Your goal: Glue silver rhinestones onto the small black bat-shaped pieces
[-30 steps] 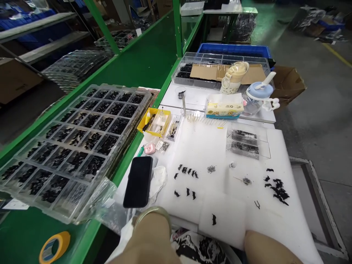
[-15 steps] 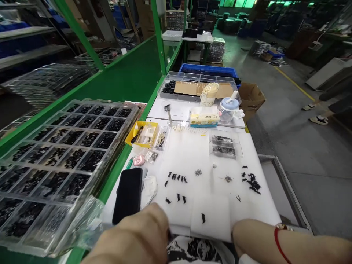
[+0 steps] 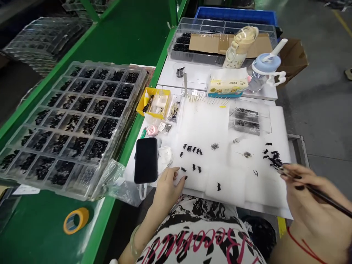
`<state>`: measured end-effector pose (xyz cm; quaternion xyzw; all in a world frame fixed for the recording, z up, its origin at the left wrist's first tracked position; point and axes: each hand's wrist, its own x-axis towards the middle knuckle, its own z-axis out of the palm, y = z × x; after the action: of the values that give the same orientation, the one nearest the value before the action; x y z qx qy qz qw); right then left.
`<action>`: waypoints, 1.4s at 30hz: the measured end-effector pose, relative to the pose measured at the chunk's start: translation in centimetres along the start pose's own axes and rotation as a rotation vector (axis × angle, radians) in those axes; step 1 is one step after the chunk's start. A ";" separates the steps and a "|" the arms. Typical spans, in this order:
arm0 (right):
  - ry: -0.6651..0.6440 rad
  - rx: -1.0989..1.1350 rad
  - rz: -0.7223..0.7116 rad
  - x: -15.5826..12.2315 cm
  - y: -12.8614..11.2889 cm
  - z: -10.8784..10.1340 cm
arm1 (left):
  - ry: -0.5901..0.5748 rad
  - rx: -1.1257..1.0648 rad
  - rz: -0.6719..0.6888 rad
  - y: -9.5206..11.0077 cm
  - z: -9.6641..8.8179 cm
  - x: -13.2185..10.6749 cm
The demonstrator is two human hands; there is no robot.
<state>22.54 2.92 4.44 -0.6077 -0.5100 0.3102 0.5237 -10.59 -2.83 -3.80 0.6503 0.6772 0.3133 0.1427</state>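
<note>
My right hand (image 3: 310, 198) grips a thin black-handled tool (image 3: 324, 194), pen-like, its tip at a cluster of small black jagged pieces (image 3: 275, 159) on the right of the white foam sheet (image 3: 203, 124). Whether the tip holds a piece is too small to tell. At the foam's front left edge rests my left hand (image 3: 169, 187), thumb and fingers apart, holding nothing. Close to its fingertips are a few black pieces (image 3: 194, 167), with a row (image 3: 192, 149) behind. One single black piece (image 3: 219, 186) lies on a smaller foam block (image 3: 233, 187) between my hands.
Left of the hands lie a black phone (image 3: 145, 161) and a compartment tray (image 3: 79, 128) of black pieces. Behind the foam stand a tissue pack (image 3: 227, 86), a cream bottle (image 3: 236, 51) and a blue-lidded cup (image 3: 265, 69). Orange tape (image 3: 76, 220) sits on the green bench (image 3: 49, 227).
The view has tilted down. My left hand has come to rest at the foam's edge, and my right hand, earlier out of sight behind the forearm, now reaches the black cluster with the tool.
</note>
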 end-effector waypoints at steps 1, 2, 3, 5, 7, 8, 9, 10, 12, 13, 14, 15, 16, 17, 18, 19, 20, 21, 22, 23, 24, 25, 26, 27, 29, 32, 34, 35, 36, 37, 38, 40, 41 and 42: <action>0.040 0.034 0.041 -0.2 1.1 0.5 | 0.006 0.021 -0.015 0.0 0.4 0.0; 0.079 0.064 0.088 -0.4 2.1 0.7 | 0.008 0.041 -0.026 0.1 0.7 0.1; 0.111 0.083 0.127 -0.5 3.0 0.7 | 0.007 0.060 -0.035 0.2 0.8 0.1; 0.118 0.094 0.181 -0.2 4.2 0.5 | 0.000 0.093 -0.041 0.3 1.0 0.2; 0.050 0.078 0.219 0.6 4.5 0.4 | -0.015 0.119 -0.028 0.3 0.9 0.3; 0.006 0.060 0.229 1.2 4.4 0.6 | -0.024 0.129 -0.016 0.3 0.8 0.4; -0.043 0.035 0.232 1.9 4.1 0.9 | -0.034 0.139 -0.004 0.3 0.8 0.5; -0.102 0.006 0.229 2.5 3.8 1.3 | -0.045 0.149 0.008 0.3 0.7 0.5; -0.257 -0.055 0.209 3.6 3.0 2.5 | -0.069 0.171 0.033 0.3 0.5 0.7; -0.347 -0.078 0.193 4.0 2.6 3.3 | -0.083 0.183 0.048 0.2 0.4 0.8; -0.433 -0.093 0.175 4.2 2.3 4.1 | -0.097 0.197 0.066 0.2 0.3 0.8; -0.507 -0.104 0.155 4.4 2.1 5.0 | -0.113 0.212 0.085 0.1 0.2 0.9; -0.560 -0.112 0.133 4.5 2.1 5.9 | -0.132 0.228 0.104 0.0 0.0 1.0; -0.596 -0.123 0.111 4.6 2.1 6.7 | -0.155 0.243 0.123 -0.1 -0.2 1.0; -0.620 -0.136 0.088 4.7 2.2 7.4 | -0.185 0.257 0.142 -0.2 -0.5 1.1; -0.637 -0.154 0.066 4.8 2.4 8.1 | -0.224 0.268 0.163 -0.3 -0.7 1.3; -0.648 -0.177 0.046 4.9 2.7 8.6 | -0.270 0.276 0.184 -0.4 -1.1 1.4; -0.656 -0.202 0.027 5.1 2.9 9.0 | -0.319 0.282 0.202 -0.5 -1.4 1.6; -0.664 -0.227 0.010 5.3 3.1 9.2 | -0.365 0.288 0.214 -0.5 -1.7 1.8; -0.671 -0.252 -0.007 5.4 3.3 9.4 | -0.406 0.295 0.218 -0.4 -2.0 2.0; -0.676 -0.273 -0.025 5.5 3.4 9.5 | -0.440 0.304 0.215 -0.3 -2.3 2.3; -0.680 -0.289 -0.045 5.5 3.5 9.6 | -0.468 0.314 0.206 -0.1 -2.5 2.5; -0.682 -0.298 -0.066 5.5 3.6 9.6 | -0.491 0.325 0.194 0.1 -2.7 2.8; -0.684 -0.300 -0.089 5.4 3.6 9.6 | -0.512 0.334 0.182 0.3 -2.8 3.0; -0.686 -0.294 -0.131 5.3 3.7 9.7 | -0.552 0.349 0.162 0.8 -2.9 3.5; -0.684 -0.274 -0.172 5.0 3.8 9.7 | -0.613 0.362 0.133 1.5 -3.1 4.4; -0.647 -0.252 -0.193 4.9 3.7 9.7 | -0.656 0.360 0.117 1.8 -3.2 5.0; -0.618 -0.235 -0.202 4.7 3.7 9.6 | -0.678 0.353 0.111 1.9 -3.3 5.4; -0.587 -0.215 -0.209 4.6 3.7 9.6 | -0.699 0.342 0.107 1.9 -3.4 5.7; -0.559 -0.195 -0.214 4.4 3.7 9.6 | -0.719 0.327 0.102 2.0 -3.5 6.0; -0.538 -0.178 -0.216 4.3 3.7 9.6 | -0.735 0.311 0.096 2.1 -3.6 6.3; -0.519 -0.156 -0.219 4.0 4.0 9.7 | -0.755 0.283 0.082 2.2 -3.9 6.7; -0.514 -0.154 -0.223 3.8 4.1 9.8 | -0.760 0.272 0.074 2.3 -4.0 6.9; -0.510 -0.156 -0.226 3.8 4.3 9.9 | -0.764 0.263 0.066 2.5 -4.2 7.0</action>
<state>15.89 9.93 -1.63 -0.4879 -0.7121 0.3522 0.3615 -11.95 2.86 2.40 0.7540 0.5885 -0.0358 0.2896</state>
